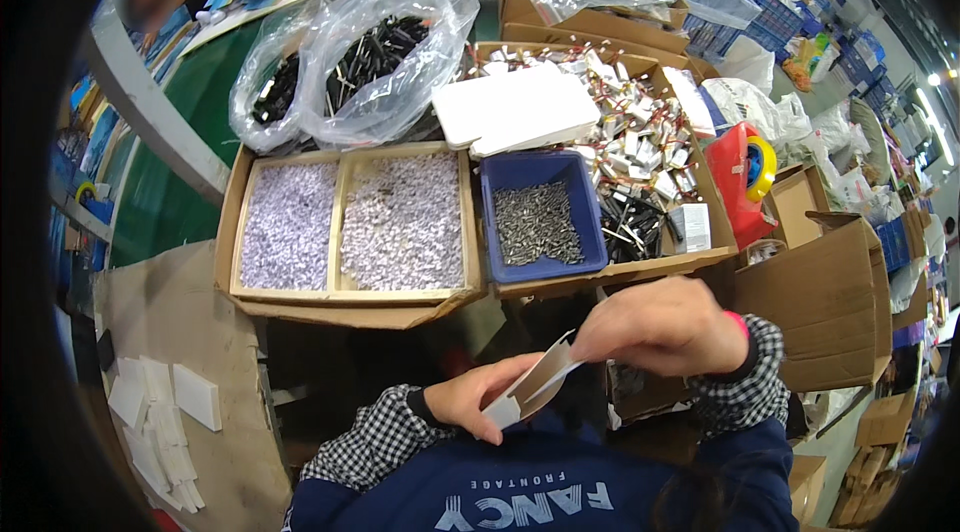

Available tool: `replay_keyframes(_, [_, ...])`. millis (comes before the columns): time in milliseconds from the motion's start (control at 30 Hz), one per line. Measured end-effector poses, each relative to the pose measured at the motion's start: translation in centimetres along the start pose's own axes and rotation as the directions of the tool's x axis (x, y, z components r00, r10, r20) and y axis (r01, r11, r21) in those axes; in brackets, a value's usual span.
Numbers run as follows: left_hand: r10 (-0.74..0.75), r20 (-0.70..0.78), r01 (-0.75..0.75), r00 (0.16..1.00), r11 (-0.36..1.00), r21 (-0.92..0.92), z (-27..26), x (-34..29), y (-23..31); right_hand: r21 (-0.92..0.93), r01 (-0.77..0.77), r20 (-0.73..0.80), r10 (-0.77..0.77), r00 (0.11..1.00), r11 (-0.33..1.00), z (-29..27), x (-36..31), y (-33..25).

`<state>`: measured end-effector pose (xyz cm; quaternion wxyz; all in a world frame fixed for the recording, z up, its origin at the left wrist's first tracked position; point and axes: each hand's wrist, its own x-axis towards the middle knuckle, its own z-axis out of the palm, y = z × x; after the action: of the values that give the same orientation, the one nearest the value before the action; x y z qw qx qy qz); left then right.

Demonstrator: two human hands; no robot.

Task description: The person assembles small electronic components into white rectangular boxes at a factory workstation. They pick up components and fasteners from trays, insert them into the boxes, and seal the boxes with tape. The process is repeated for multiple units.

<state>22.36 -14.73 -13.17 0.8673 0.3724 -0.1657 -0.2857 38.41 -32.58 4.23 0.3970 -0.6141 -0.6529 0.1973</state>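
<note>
A small white cardboard box (530, 390) is held tilted in front of my body, with its upper end open. My left hand (478, 394) is closed around its lower end, the thumb along the near side. At the upper end, my right hand (665, 327) is closed, its fingertips pinched at the box's raised flap. Whether anything else is between those fingertips is hidden. Just beyond the right hand stands a blue plastic bin (492, 217) of small metal screw-like parts, beside a carton (640, 270) of small silvery parts with red wires and black sticks.
A divided wooden tray (337, 222) holds many tiny whitish parts. Behind it are clear bags (400, 2) of black parts. White boxes (518, 107) lie across the carton; finished-looking white boxes (197, 397) lie on cardboard at left. A yellow tape roll (762, 168) sits at right.
</note>
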Motion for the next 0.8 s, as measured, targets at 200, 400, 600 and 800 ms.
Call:
replay_keyframes(200, [-0.083, -0.028, 0.083, 0.996, 0.997, -0.010, -0.1, 0.0, 0.0, -0.092, 0.137, -0.076, -0.145, 0.987, 0.986, 3.3, 0.0, 1.1])
replay_keyframes(400, [-0.013, -0.042, 0.012, 0.999, 0.999, -0.042, -0.3, -0.1, 0.0, -0.082, 0.089, -0.039, -0.093, 0.995, 0.993, 1.8, -0.5, 1.4])
replay_keyframes(600, [0.070, 0.018, -0.062, 0.997, 0.957, -0.282, 0.0, -0.2, -0.7, -0.348, -0.622, -0.533, 0.398, 0.747, 0.702, -6.9, -2.9, 10.9])
replay_keyframes(800, [0.040, 0.009, -0.036, 0.999, 0.949, -0.314, 0.4, -0.6, -1.3, -0.762, -0.595, -0.394, 0.549, 0.738, 0.254, -7.8, -5.2, 19.0])
